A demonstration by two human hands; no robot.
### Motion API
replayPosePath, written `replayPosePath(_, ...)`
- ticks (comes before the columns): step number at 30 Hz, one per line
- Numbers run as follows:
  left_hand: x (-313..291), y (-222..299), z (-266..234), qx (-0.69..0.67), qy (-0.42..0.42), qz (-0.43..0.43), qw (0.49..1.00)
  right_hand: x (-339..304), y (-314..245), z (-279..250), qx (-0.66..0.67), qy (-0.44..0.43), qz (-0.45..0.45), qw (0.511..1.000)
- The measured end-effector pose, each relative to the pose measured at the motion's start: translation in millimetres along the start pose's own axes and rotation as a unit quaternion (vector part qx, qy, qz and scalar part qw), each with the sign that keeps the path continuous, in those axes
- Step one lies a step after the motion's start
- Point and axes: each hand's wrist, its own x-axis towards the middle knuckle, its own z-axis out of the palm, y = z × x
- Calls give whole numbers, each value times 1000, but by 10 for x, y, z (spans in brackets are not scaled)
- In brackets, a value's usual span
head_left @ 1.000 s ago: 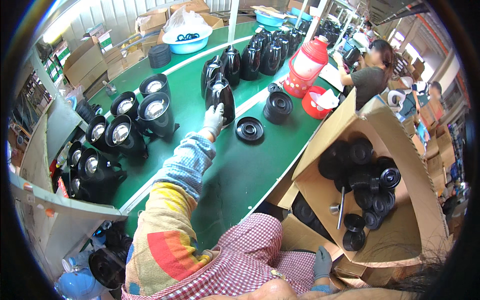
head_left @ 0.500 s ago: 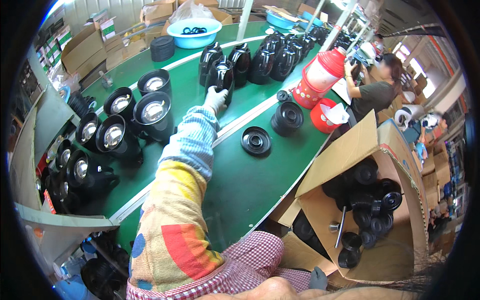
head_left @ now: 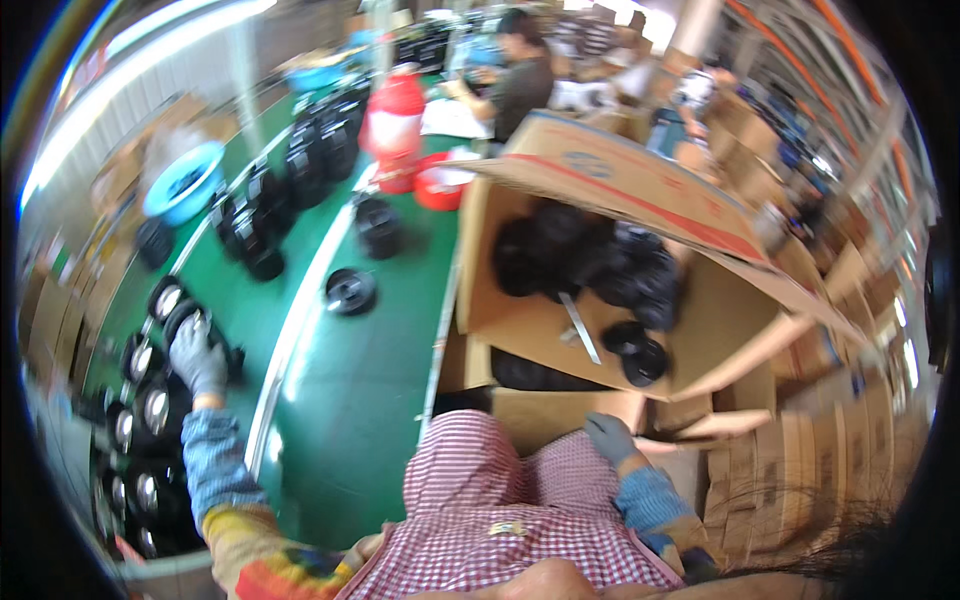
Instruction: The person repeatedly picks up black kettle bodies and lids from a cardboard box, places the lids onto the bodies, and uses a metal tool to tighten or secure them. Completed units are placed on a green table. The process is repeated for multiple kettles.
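My left hand [head_left: 198, 357], in a grey glove, reaches to the left side of the green worktable [head_left: 335, 400]. Its fingers bend over the rim of a black jug [head_left: 184, 312] that stands among several others with shiny silver insides. Blur hides how firm this hold is. On my right thigh, beside an open carton, rests my gloved right hand [head_left: 607, 437], fingers laid out and nothing seen in it. A round black lid [head_left: 350, 291] lies on the table, with a stack of black lids [head_left: 378, 228] behind it.
Glossy black jugs [head_left: 265, 215] stand in rows farther back. A red-and-white flask [head_left: 396, 130] and a red tub [head_left: 438, 190] are near the table's right edge. The carton [head_left: 478, 270] holds black parts and a metal rod [head_left: 580, 328]. A co-worker [head_left: 525, 85] sits beyond.
My left hand has left a glossy jug in the middle rows and moved to a silver-lined jug at the left. The view has turned right, bringing my right hand fully into sight.
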Motion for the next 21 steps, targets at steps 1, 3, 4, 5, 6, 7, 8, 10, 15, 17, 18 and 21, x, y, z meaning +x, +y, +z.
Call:
replayPosePath(1, 44, 193, -165, -9, -55, -27, 998, -8, -65, -32, 6, 7, 23, 1000)
replayPosePath(3, 96, 559, -426, -70, -51, 29, 996, -56, -34, -51, 19, 25, 9, 999)
replayPosePath(4, 87, 827, -537, -110, -57, 61, 990, -75, -141, -136, 4, 12, 1, 1000)
replayPosePath(5, 90, 1139, -770, -145, -55, 97, 983, -77, -179, -189, -20, 4, -15, 1000)
replayPosePath(6, 72, 1436, -983, -204, -52, 127, 969, -110, -325, -269, -6, 40, -34, 999)
replayPosePath(7, 73, 1742, -1234, -257, -51, 154, 953, -115, -526, -411, 27, 34, -43, 998)
replayPosePath(8, 64, 2135, -1525, -323, -60, 181, 927, -140, -585, -442, 61, 64, -78, 993)
replayPosePath(10, -46, 2710, -1851, -430, -123, 229, 865, -170, -884, -598, 183, 58, -64, 979)
replayPosePath(15, -503, 3884, -2244, -492, -171, 312, 795, -208, -1539, -954, 261, 52, -163, 950)
replayPosePath(17, -750, 4268, -2357, -501, -158, 331, 784, -288, -1705, -998, 347, -14, -83, 934)
replayPosePath(18, -870, 4422, -2405, -490, -168, 336, 786, -285, -1658, -1019, 366, -61, -104, 923)
replayPosePath(21, -1194, 4765, -2592, -447, -199, 337, 805, -317, -1209, -838, 310, -8, -168, 936)
